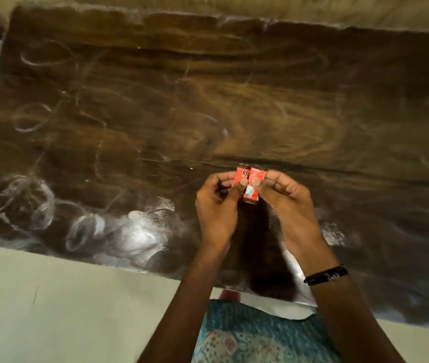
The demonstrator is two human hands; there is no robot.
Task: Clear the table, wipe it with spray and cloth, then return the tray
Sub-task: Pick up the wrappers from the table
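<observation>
- Both hands meet over the near half of the counter (155, 106), above its front edge.
- The left hand (217, 205) pinches the left side of a small red packet (249, 183); its thumb lies across the packet's front and the other fingers curl behind.
- The right hand (290, 203) pinches the packet's right side in the same way, thumb on the front, fingers curled at the back.
- The packet stands upright between the two thumbs, raised off the counter, with a dark strip along its lower end. Its print is too small to read.
- A dark band (326, 275) circles the right wrist.
- The counter is dark brown wood with a strong grain. Pale ring marks and whitish smears cover it, thickest left of the hands along the front edge.
- A shiny patch (140, 231) sits in those smears, left of the hands.
- A pale sheet (297, 309) shows below the right forearm at the counter's front edge; I cannot tell what it is.
- Teal patterned cloth (250, 336) shows below the hands, nearest the camera.
- Pale floor (51, 297) lies left of the cloth, before the counter.
</observation>
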